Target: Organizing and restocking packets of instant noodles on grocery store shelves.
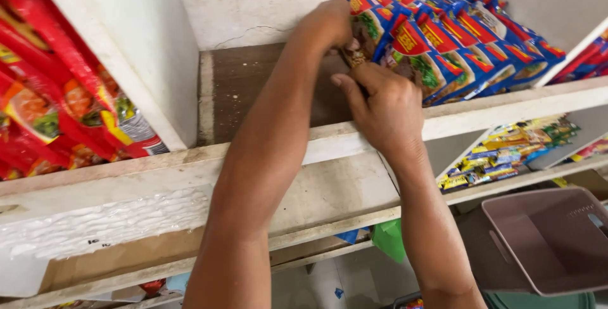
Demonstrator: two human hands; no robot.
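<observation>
A row of blue and red snack packets [456, 43] stands leaning in a white shelf compartment, filling its right part. My left hand [332, 20] reaches over the top of the nearest packet [370, 27] and grips its upper edge. My right hand [383, 109] holds the lower edge of the same packet from the front, fingers curled on it. Both arms come up from the bottom of the view. The bare brown shelf floor [253, 87] lies to the left of the packets.
Red snack packets [57, 106] fill the compartment at left behind a white divider [139, 49]. Yellow and blue packets [506, 150] lie on the shelf below at right. A pinkish plastic basket [544, 239] sits low at right. The white shelf front edge [158, 169] runs across.
</observation>
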